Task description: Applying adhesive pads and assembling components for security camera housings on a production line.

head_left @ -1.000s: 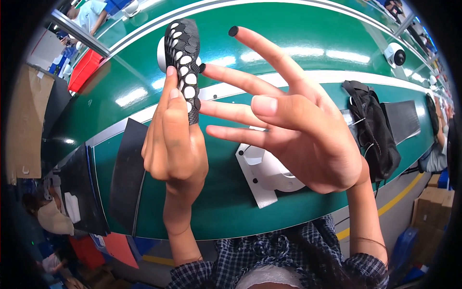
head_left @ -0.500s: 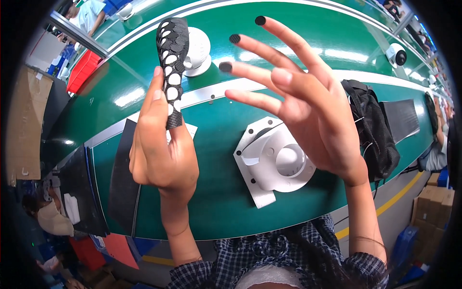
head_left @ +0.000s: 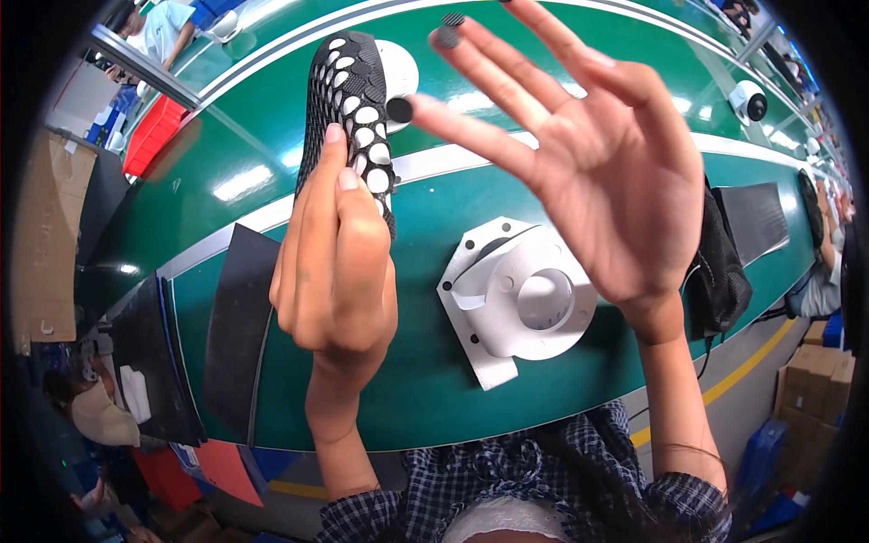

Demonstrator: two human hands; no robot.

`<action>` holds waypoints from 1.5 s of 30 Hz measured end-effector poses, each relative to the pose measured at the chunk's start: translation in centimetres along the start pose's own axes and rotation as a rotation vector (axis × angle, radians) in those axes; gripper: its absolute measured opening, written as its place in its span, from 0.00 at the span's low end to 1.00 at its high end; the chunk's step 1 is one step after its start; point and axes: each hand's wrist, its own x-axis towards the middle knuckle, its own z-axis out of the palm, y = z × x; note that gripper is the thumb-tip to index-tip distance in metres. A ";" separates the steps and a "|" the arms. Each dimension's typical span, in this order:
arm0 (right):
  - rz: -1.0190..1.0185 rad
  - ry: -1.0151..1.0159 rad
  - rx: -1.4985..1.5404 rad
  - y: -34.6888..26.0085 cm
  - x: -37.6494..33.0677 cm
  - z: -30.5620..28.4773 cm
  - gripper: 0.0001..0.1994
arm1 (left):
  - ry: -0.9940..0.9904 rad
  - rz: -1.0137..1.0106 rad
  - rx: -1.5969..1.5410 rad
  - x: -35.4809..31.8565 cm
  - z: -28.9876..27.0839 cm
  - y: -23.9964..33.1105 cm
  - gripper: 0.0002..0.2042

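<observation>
My left hand point(head_left: 339, 271) grips a curved black textured sheet of round stick-on pads point(head_left: 362, 109), with white circles where pads are gone. Round black pads cling to several fingertips of my right hand point(head_left: 625, 181), which is raised palm toward me with its fingers spread. Its little finger, tipped with a black pad point(head_left: 399, 110), is close to the sheet's right edge. Below and between the hands lies a white plastic housing point(head_left: 516, 299) with a round opening. Several black dots sit along its flat, angular edge. The topmost fingertip is cut off by the picture's edge.
Behind the sheet stands a white rounded device point(head_left: 403, 68), partly hidden. Dark flat sheets point(head_left: 240, 335) lie to the left, a black bag point(head_left: 720, 281) and a dark sheet point(head_left: 756, 217) to the right. A red bin point(head_left: 156, 136) is at the far left; people are around.
My left hand and the sheet have shifted right, showing more of the sheet's face. My right hand has risen, and its little finger, bare before, now carries a black pad.
</observation>
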 end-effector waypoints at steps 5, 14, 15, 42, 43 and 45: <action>-0.043 -0.027 -0.281 -1.3 -1.0 -0.9 0.29 | 0.051 -0.155 -0.073 0.1 -0.3 -0.6 0.14; -0.008 -0.359 -0.936 -1.3 -3.1 -3.7 0.32 | 0.297 -0.316 0.094 1.0 -3.9 -3.8 0.09; -0.018 -0.405 -0.994 -1.5 -3.1 -3.8 0.32 | 0.290 -0.275 0.126 0.9 -4.1 -4.3 0.10; -0.723 -0.468 -1.879 5.3 -9.2 -1.3 0.23 | 0.243 -0.253 0.190 1.5 -5.7 -5.1 0.13; -0.764 -0.467 -1.879 6.1 -9.5 -1.4 0.22 | 0.240 -0.252 0.193 1.5 -5.6 -5.2 0.13; -0.797 -0.531 -1.871 6.4 -9.7 -1.7 0.22 | 0.318 -0.209 0.055 1.6 -5.4 -5.2 0.13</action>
